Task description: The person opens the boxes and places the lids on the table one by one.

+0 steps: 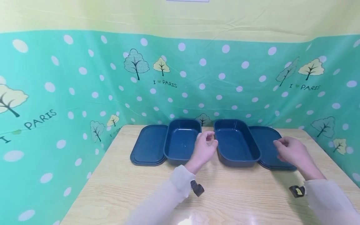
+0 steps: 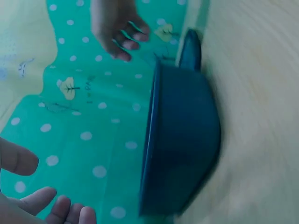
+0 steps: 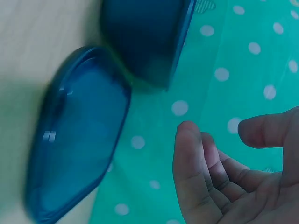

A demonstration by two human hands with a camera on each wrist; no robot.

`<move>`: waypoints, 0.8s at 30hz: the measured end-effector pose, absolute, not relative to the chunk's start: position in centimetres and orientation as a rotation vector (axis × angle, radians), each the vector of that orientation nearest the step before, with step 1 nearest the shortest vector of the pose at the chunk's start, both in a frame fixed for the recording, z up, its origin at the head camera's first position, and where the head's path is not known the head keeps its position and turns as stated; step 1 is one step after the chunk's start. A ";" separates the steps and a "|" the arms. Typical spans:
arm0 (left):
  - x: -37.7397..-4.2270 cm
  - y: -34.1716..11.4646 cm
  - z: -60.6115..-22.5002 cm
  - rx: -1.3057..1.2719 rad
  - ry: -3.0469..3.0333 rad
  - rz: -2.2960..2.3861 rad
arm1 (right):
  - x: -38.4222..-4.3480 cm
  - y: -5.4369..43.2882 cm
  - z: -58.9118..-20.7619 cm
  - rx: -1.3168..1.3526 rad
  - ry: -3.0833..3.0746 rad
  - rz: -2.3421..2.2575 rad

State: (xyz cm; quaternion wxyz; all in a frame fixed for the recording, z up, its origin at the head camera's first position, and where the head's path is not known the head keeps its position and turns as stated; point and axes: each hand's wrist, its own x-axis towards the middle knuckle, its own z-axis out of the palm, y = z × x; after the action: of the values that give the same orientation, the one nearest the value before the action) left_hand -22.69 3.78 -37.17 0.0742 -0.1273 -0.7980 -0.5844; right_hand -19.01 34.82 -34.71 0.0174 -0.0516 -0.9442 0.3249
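Two dark blue rectangular containers stand side by side on the table: the left container and the right container. A flat blue lid lies left of the pair, and another lid lies to its right. Above the gap between the containers hovers my left hand, fingers loosely bent and thumb apart, holding nothing. Over the right lid's outer side is my right hand, also holding nothing. The right wrist view shows its thumb and fingers apart, with the lid beyond them.
The light wooden table extends in front of the containers. A green dotted cloth with tree prints hangs behind and along both sides. Dark straps show at both sleeve cuffs.
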 end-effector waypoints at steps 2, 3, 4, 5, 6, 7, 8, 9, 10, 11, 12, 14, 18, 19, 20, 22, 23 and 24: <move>-22.9 2.9 -36.8 -0.434 -2.426 -1.661 | -19.3 34.0 -34.1 -0.117 -2.939 0.955; -22.9 2.4 -36.6 -0.447 -2.441 -1.633 | -19.5 33.6 -33.7 -0.098 -2.939 0.934; -23.0 2.0 -36.4 -0.458 -2.458 -1.599 | -19.7 33.2 -33.4 -0.077 -2.937 0.920; -23.1 1.5 -36.3 -0.475 -2.470 -1.566 | -19.8 32.8 -33.2 -0.059 -2.934 0.907; -23.2 1.1 -36.1 -0.489 -2.485 -1.533 | -20.0 32.5 -32.9 -0.041 -2.931 0.897; -23.2 0.7 -36.0 -0.504 -2.501 -1.495 | -20.1 32.1 -32.7 -0.025 -2.928 0.893; -23.3 0.3 -35.9 -0.514 -2.519 -1.466 | -20.3 31.8 -32.5 -0.012 -2.927 0.886; -23.4 0.0 -35.8 -0.528 -2.531 -1.432 | -20.4 31.4 -32.4 0.004 -2.924 0.875; -23.6 -0.4 -35.7 -0.544 -2.541 -1.388 | -20.5 31.0 -32.2 0.018 -2.919 0.861; -23.7 -0.7 -35.7 -0.557 -2.551 -1.355 | -20.6 30.6 -32.1 0.032 -2.916 0.843; -23.7 -1.1 -35.6 -0.568 -2.562 -1.326 | -20.7 30.2 -31.9 0.047 -2.913 0.821; -23.9 -1.7 -35.4 -0.583 -2.582 -1.268 | -20.8 29.4 -31.6 0.078 -2.905 0.770; -24.1 -3.0 -35.3 -0.605 -2.623 -1.151 | -21.2 27.9 -31.2 0.120 -2.905 0.705; -24.2 -3.3 -35.2 -0.610 -2.633 -1.120 | -21.2 27.5 -31.2 0.121 -2.909 0.692; -24.2 -3.7 -35.2 -0.616 -2.641 -1.089 | -21.3 27.2 -31.2 0.121 -2.914 0.683; -24.3 -4.3 -35.2 -0.625 -2.655 -1.034 | -21.5 26.5 -31.2 0.117 -2.928 0.667; -24.2 -4.5 -35.2 -0.626 -2.663 -1.010 | -21.6 26.2 -31.2 0.115 -2.934 0.658; -24.2 -4.8 -35.2 -0.627 -2.672 -0.984 | -21.6 25.8 -31.2 0.114 -2.940 0.651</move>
State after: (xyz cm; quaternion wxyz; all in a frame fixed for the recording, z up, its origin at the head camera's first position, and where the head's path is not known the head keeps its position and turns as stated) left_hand -24.24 -4.79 -35.20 0.1126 -0.2137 -0.9106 -0.3352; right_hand -21.64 25.84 -31.17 0.0638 0.0378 -0.9736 0.2157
